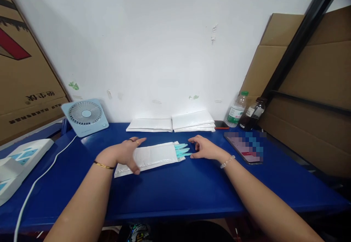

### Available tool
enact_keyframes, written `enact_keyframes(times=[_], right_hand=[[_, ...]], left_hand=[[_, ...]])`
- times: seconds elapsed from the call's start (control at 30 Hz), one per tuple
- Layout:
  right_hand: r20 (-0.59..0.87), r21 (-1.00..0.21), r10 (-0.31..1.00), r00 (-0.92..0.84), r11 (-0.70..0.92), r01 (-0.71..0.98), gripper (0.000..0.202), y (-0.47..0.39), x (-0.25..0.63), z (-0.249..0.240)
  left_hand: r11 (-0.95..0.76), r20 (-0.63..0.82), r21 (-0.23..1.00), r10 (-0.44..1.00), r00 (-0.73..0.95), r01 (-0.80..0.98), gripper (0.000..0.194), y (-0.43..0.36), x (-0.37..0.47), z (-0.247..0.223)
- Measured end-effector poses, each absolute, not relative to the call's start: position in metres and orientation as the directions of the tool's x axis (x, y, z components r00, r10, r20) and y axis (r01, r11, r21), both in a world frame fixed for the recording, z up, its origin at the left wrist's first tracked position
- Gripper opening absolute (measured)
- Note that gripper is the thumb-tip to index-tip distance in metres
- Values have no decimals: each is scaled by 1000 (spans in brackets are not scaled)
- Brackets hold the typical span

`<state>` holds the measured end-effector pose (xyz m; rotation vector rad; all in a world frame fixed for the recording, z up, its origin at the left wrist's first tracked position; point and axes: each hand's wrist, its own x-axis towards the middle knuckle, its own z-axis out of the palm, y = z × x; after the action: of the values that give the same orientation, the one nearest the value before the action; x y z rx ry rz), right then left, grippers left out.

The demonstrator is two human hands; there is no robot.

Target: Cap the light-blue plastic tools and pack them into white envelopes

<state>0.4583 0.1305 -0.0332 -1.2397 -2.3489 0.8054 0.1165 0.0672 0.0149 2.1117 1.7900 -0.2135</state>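
A white padded mailer lies flat on the blue table, its opening facing right. Several light-teal slender sticks poke out of that opening; their exact kind is not clear. Over the mailer's left end is my left hand, thumb and fingers spread apart, the thumb at the near edge. Just right of the stick tips, my right hand has its fingers bent and parted from the thumb. Its thumb is close to the lowest stick tip; whether they touch I cannot tell. The sticks' other ends are hidden inside the mailer.
White mailers lie in a left pile and a right pile by the wall. A small fan and a power strip stand left. A phone, a water bottle and a dark-liquid bottle are right.
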Motion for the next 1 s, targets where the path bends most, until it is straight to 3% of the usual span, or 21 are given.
enact_keyframes(times=[0.07,0.13,0.23,0.33,0.47,0.57,0.77,1.0], right_hand=[[24,-655,825,-564,439,615,64,133,454,-35],[33,-678,811,-583,447,584,52,134,445,-37],[67,-706,808,-586,453,545,39,132,430,-41],[101,-739,807,-582,452,499,38,131,429,-43],[167,-692,829,-533,484,535,45,135,445,-42],[130,-622,833,-538,491,610,55,139,456,-42],[99,-589,814,-573,512,625,30,137,452,-41],[112,-681,809,-577,486,548,24,128,446,-39]], left_hand=[[-15,-408,119,911,63,993,135,63,101,20],[-2,-417,99,908,43,995,130,64,99,18],[-140,-351,185,915,198,973,112,70,114,8],[-246,-256,248,916,308,937,97,76,126,-3],[-235,-223,200,934,277,951,109,78,132,-7],[-209,-188,171,952,240,963,112,81,144,-4],[-388,-125,101,909,398,916,106,98,190,-6],[-444,15,113,895,446,889,59,98,217,-14]])
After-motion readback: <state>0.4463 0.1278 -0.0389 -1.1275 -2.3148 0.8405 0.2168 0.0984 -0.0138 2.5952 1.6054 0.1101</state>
